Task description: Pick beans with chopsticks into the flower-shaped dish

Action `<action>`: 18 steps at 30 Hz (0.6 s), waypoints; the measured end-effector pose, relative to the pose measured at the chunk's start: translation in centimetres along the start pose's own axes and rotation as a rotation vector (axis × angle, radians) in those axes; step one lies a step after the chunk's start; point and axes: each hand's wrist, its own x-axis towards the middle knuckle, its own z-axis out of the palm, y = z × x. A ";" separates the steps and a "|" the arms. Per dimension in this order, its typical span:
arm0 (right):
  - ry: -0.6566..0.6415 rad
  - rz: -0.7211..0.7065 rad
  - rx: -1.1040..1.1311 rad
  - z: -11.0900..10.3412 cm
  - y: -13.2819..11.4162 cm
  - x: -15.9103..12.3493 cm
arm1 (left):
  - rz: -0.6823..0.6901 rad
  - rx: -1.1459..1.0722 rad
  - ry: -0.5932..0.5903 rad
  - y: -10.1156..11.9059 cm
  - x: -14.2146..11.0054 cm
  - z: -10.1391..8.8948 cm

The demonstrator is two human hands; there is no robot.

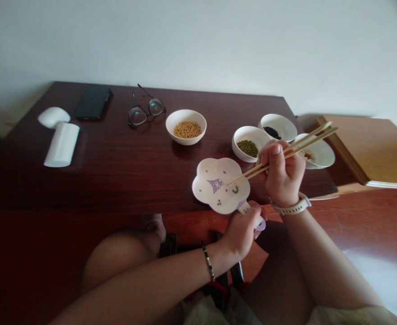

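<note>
My left hand [242, 230] is wrapped round the short handle of a flower-shaped white and lilac plate [207, 171], which has a cartoon print and a few small green beans [235, 189] on it. In my right hand [281, 171] is a pair of wooden chopsticks [252, 172]; their tips point down at the plate near the beans. Whether the tips grip a bean is too small to tell. Just behind my right hand stand a bowl of green beans [247, 148], a bowl of black beans [273, 132] and a bowl with reddish bits [308, 155], partly covered by the hand.
A white bowl of yellow soybeans [187, 130] stands mid-table. Glasses [147, 113], a black flat case [93, 103] and a white cylindrical device with a rounded head [62, 144] lie to the left on the dark wooden table [117, 176]. A lighter wooden piece of furniture [371, 144] adjoins at right.
</note>
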 end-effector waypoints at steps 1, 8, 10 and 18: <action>-0.011 0.011 0.001 -0.1 0.1 0.0 | -0.001 -0.002 0.003 0.0 0.0 0.0; -0.060 0.045 -0.004 0.2 0.2 -0.1 | -0.011 -0.003 0.016 -0.1 0.0 0.0; -0.073 0.047 -0.019 0.3 0.2 -0.2 | -0.014 -0.002 0.020 -0.1 0.0 0.0; -0.061 0.055 -0.021 0.4 0.3 -0.1 | -0.012 -0.004 0.012 -0.3 0.1 0.0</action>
